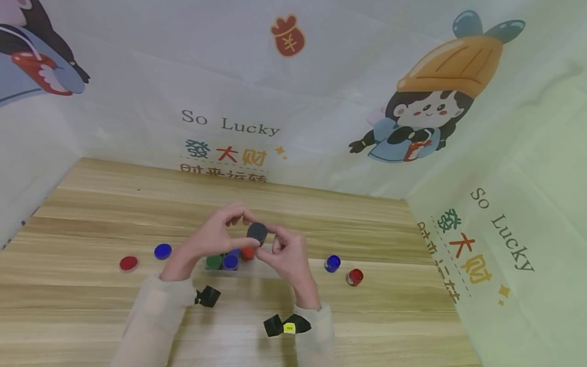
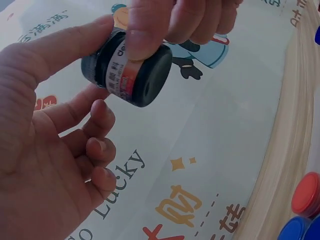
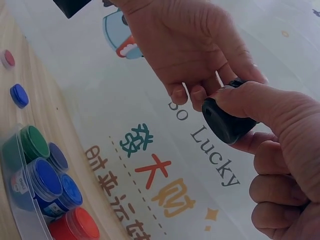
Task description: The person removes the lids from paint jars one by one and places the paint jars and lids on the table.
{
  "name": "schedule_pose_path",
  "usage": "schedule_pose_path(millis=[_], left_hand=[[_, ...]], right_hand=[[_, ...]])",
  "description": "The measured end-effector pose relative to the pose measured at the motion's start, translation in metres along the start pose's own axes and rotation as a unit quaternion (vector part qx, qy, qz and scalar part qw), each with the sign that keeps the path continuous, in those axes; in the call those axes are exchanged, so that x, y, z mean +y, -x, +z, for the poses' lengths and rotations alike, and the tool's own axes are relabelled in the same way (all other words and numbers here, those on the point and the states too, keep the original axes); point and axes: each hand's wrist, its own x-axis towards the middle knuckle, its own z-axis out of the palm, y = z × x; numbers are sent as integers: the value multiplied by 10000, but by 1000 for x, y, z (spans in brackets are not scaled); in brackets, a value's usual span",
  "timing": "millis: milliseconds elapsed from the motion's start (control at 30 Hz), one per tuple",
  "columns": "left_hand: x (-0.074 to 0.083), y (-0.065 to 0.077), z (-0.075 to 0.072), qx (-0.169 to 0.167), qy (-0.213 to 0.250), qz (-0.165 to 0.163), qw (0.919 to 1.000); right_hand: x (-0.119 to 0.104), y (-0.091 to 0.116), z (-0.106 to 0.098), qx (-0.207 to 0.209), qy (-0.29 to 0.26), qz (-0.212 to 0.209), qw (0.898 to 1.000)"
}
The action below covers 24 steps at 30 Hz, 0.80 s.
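Note:
Both hands hold a small black paint jar (image 2: 122, 75) between them, raised above the table. My left hand (image 1: 212, 234) pinches one end of it between thumb and index finger, its other fingers loosely bent. With thumb and curled index finger, my right hand (image 1: 288, 251) grips the labelled part near the opposite end. That dark end face (image 3: 220, 122) shows in the right wrist view. Beneath the hands sits a clear plastic tray (image 3: 22, 220) of paint jars, among them a green jar (image 3: 35, 142), a blue jar (image 3: 45, 177) and a red jar (image 3: 75, 225).
Left of the tray, a red lid (image 1: 129, 263) and a blue lid (image 1: 162, 251) lie on the wooden table (image 1: 82, 306). On the right stand a blue jar (image 1: 332, 263) and a red jar (image 1: 355, 277). A printed cloth (image 1: 330, 76) walls the table's back and sides.

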Motion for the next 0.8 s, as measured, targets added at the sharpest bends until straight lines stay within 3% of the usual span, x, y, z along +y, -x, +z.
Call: schedule_pose_path(millis=[100,333,567,800], left_hand=[[2,0,1,14,-114,-95,9999],[1,2,-2,-118,104,91,9998],[7,0,6,177,-499,-364,9979],[3,3,2,61,100,169,9998]], right_hand=[[6,1,2,10,-4,69,10000],[15,2,5,-24,65,51,10000],[38,6,10,23,139,169,9998],[38,6,9,-4,158,92,9998]])
